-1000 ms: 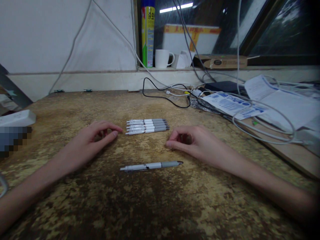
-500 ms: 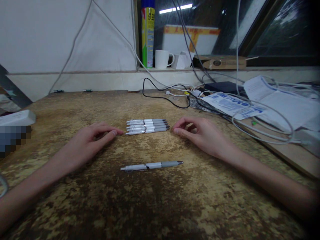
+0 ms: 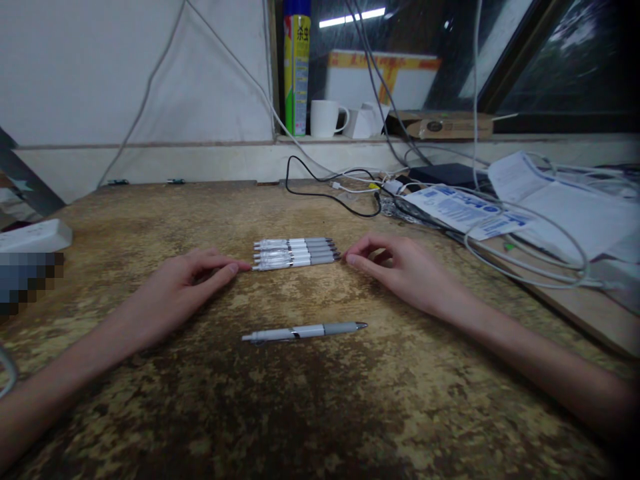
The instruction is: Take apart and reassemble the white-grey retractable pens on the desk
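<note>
Fingers (image 3: pixel 227 260) of the left hand (image 3: pixel 183 283), loosely parted, and the right hand (image 3: pixel 407 270), curled, whether pinched unclear, grip nothing at opposite ends of a lined-up row of pens (image 3: pixel 300 255) on the surface (image 3: pixel 210 213), with one nearer pen (image 3: pixel 307 331) lying outside it.

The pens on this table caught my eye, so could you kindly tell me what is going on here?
A person has their left hand by the clicker ends of a row of white-and-grey pens and their right hand by the writing tips. Whether either hand actually touches the row is hard to tell. A single similar pen lies apart on the worn table, nearer the person, with neither hand on it.
</note>
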A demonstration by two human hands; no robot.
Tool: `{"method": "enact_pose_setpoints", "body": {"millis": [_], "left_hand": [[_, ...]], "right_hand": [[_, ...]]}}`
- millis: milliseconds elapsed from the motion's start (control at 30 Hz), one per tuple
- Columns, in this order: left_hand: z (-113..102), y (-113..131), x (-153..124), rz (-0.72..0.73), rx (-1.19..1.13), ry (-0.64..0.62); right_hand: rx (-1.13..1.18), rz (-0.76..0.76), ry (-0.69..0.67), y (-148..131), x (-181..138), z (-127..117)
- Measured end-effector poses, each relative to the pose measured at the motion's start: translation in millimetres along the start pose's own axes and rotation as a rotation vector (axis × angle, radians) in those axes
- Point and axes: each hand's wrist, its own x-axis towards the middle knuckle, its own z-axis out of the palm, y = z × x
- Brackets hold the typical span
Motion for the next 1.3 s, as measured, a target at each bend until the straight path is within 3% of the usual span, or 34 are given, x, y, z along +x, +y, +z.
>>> {"method": "enact_pose_setpoints", "body": {"millis": [267, 467, 733, 967, 1167, 1300], "left_hand": [[1, -4, -1, -0.029, 0.015, -0.051], [4, 0, -1, 0.026, 0.045, -0.074], [14, 9, -3, 0.281, 0.020, -0.111], [14, 20, -11, 0.240, -0.026, -0.131], [13, 27, -13, 0.290, 0.020, -0.128], [16, 28, -17, 0.345, 0.038, -0.122]], "right_hand": [[0.078, -0.025, -0.048, -3, -1, 7], [-0.006, -0.092, -0.072, -10, -5, 10], [0.127, -0.071, -0.094, -33, -14, 14], [0.240, -0.055, -0.183, -49, -21, 16], [0.113, -0.221, -0.207, -53, -26, 16], [0.061, -0.254, -0.190, -54, -26, 17]]}}
